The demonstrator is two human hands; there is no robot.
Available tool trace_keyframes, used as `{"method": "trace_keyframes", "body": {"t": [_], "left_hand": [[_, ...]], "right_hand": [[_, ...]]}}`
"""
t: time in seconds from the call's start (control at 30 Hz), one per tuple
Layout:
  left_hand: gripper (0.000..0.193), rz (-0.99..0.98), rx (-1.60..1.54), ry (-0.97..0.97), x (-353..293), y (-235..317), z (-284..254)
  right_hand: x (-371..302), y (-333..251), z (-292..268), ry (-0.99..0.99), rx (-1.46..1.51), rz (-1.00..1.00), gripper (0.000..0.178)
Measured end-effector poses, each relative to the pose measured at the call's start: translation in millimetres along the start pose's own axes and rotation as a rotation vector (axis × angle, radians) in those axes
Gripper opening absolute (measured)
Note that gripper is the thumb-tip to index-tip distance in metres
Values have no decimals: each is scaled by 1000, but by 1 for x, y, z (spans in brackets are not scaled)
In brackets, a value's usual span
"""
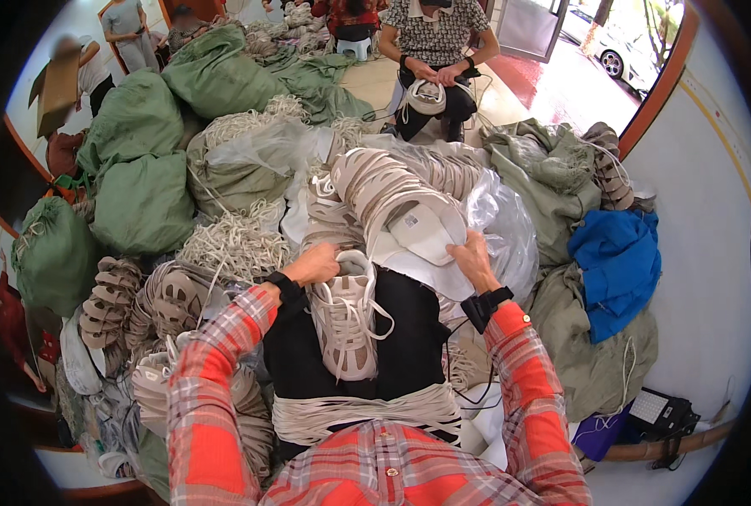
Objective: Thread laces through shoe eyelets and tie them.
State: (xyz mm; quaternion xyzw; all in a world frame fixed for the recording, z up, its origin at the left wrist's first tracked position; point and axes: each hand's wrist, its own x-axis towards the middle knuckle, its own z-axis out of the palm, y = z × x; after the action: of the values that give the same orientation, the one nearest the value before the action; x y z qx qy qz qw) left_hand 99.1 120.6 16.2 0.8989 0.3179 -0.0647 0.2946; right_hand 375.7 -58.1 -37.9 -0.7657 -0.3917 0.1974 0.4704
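1. My left hand (pixel 315 265) is curled closed on the collar of the laced beige shoe (pixel 346 337), which lies on my black-covered lap (pixel 413 337), toe toward me.
2. My right hand (pixel 474 263) pinches a white flap (pixel 426 236) at the near end of the stacked beige uppers (pixel 371 181).

On the black-covered lap (pixel 413 337) I see a beige-and-white shoe upper (pixel 346 352), toe toward the bottom of my feed, laces (pixel 354 323) threaded, one loop loose rightward. Beyond it, similar uppers nest in a stack (pixel 390 187), the nearest showing white lining (pixel 430 232).
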Motion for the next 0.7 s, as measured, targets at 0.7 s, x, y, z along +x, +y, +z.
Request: {"method": "trace_keyframes", "body": {"t": [0.7], "left_hand": [[20, 261, -1524, 20, 89, 121, 111]], "right_hand": [[-10, 1, -75, -29, -262, -181, 22]]}}
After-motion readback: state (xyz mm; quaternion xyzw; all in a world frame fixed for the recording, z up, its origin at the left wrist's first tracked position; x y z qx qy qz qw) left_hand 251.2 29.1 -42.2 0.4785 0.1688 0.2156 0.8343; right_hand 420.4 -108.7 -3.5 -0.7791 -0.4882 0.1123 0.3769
